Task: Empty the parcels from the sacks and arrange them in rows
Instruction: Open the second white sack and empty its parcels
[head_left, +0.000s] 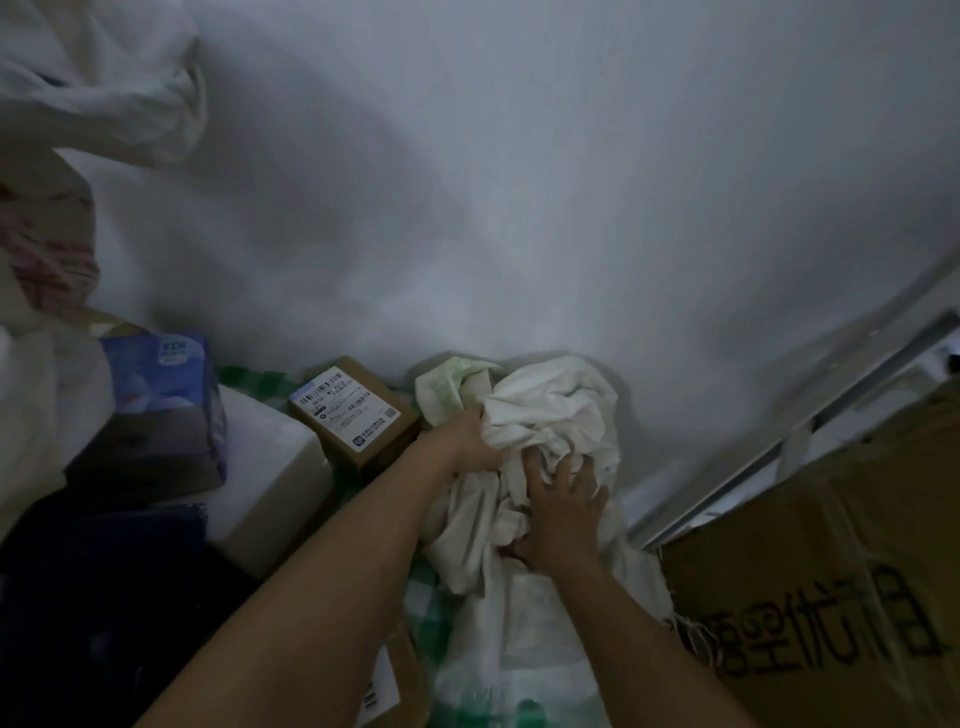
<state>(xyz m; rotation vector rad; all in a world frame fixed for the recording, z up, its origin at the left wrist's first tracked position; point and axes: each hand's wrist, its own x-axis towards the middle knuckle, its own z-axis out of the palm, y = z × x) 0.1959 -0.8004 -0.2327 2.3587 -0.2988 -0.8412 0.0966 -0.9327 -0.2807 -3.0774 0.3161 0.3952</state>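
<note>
Wall is taking up most of the view, pale and bare, running down to the floor edge behind everything. Carton is crowding the right side, its printed face touching the sack's frayed edge. Sack is being held bunched against the wall base, between the carton and a brown parcel; its lower part is lying flat toward the camera over green checked cloth. White block is being pressed against the parcel's left edge, and a blue box is sitting on it at the far left. Room for moving is being left only as a narrow strip of checked cloth between the sack and the parcel. Left hand is being clamped on the sack's gathered upper folds, fingers buried in the fabric. Right hand is being pressed into the folds lower down, fingers spread and dug into the cloth; a firm grip cannot be told.
</note>
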